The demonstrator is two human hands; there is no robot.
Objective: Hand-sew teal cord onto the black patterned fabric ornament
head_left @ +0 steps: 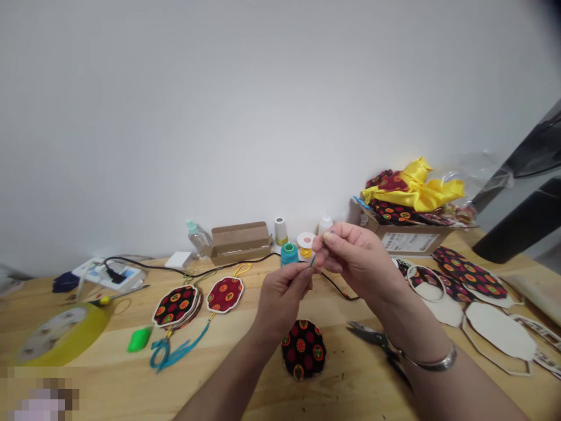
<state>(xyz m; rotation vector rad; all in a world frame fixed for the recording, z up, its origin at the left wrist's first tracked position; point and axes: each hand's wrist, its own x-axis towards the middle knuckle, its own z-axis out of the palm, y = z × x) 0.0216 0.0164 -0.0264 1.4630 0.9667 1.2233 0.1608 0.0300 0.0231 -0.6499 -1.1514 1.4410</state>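
Above the table my two hands are close together with their fingertips nearly meeting. My left hand (287,292) is closed in a pinch, and a short bit of teal thread (312,262) shows at its fingertips. My right hand (357,257) is also pinched, thumb against forefinger; what lies between them is too small to make out. Below the hands rests a round black fabric piece with red and orange flower patterns (304,351). Scissors (372,337) lie under my right wrist, partly covered. Behind the hands stands a teal thread spool (289,254).
Finished-looking patterned pendants (177,307) with teal tassels (175,354) lie left, near a green object (139,339) and a yellow tape roll (65,333). At right are pale cut-out shapes (502,330) and a carton (407,240) heaped with fabric. A black cable (219,270) crosses the back.
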